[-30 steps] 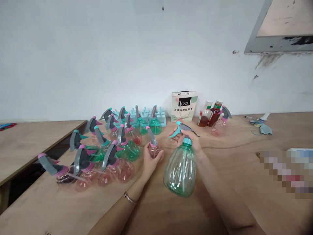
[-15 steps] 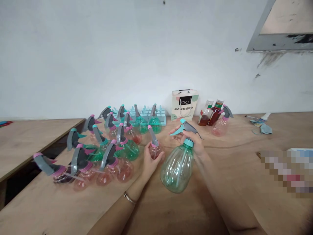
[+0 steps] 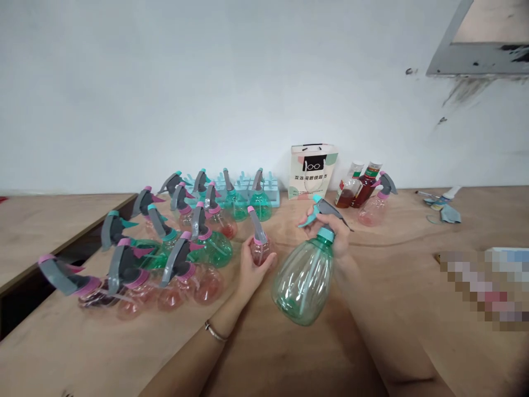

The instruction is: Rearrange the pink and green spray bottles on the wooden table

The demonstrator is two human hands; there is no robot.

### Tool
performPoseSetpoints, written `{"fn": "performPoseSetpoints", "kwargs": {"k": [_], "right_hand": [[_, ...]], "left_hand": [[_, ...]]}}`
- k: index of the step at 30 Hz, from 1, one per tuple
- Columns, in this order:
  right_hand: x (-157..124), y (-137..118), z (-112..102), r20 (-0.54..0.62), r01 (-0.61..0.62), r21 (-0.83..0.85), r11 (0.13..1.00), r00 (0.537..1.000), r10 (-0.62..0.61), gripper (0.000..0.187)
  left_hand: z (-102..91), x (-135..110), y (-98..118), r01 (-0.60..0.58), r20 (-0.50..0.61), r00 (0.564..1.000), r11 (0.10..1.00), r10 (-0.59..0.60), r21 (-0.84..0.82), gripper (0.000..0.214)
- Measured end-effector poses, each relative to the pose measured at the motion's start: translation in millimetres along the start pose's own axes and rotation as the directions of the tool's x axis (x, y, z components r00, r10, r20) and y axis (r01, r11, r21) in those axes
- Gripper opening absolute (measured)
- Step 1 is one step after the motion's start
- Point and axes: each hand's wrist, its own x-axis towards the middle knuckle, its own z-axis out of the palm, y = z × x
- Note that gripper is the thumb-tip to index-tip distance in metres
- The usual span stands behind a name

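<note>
My right hand (image 3: 338, 234) is wrapped round the neck of a clear green spray bottle (image 3: 303, 278), tilted, with a grey and teal trigger head. Its fingers lie by the teal trigger. My left hand (image 3: 253, 267) grips a pink spray bottle (image 3: 260, 249) from the side; this one stands on the wooden table with its grey and pink head upright. To the left of my left hand several more spray bottles stand in a cluster, among them a green one (image 3: 218, 249) and a pink one (image 3: 209, 285).
A paper bag (image 3: 311, 184) leans by the wall beside two bottles of brown liquid (image 3: 346, 193). Another pink spray bottle (image 3: 372, 212) stands right of them. Light-blue plastic racks (image 3: 270, 190) sit at the back. A blue cloth (image 3: 449, 215) lies far right. At left a gap (image 3: 45, 284) splits the tables.
My right hand has moved slightly right with the green spray bottle, and its fingers have curled in nearer the trigger. My left hand still holds the pink bottle. The view has shifted a little.
</note>
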Motion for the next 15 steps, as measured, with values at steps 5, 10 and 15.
{"fn": "performPoseSetpoints", "kwargs": {"k": [5, 10, 15], "right_hand": [[-4.6, -12.6, -3.8, -0.016, 0.121, -0.107, 0.987, 0.992, -0.124, 0.012], [0.0, -42.1, -21.7, 0.007, 0.138, -0.238, 0.962, 0.990, -0.140, 0.019], [11.7, -77.1, -84.5, -0.388, 0.211, -0.496, 0.842, 0.814, -0.433, 0.029]], "left_hand": [[-0.6, 0.1, -1.1, 0.025, 0.025, 0.999, 0.999, -0.024, -0.038, 0.067], [-0.6, 1.0, -0.9, 0.038, -0.005, 0.999, 0.999, -0.038, -0.023, 0.067], [0.1, 1.1, -0.1, 0.038, -0.008, 0.999, 0.999, -0.038, -0.011, 0.067]]}}
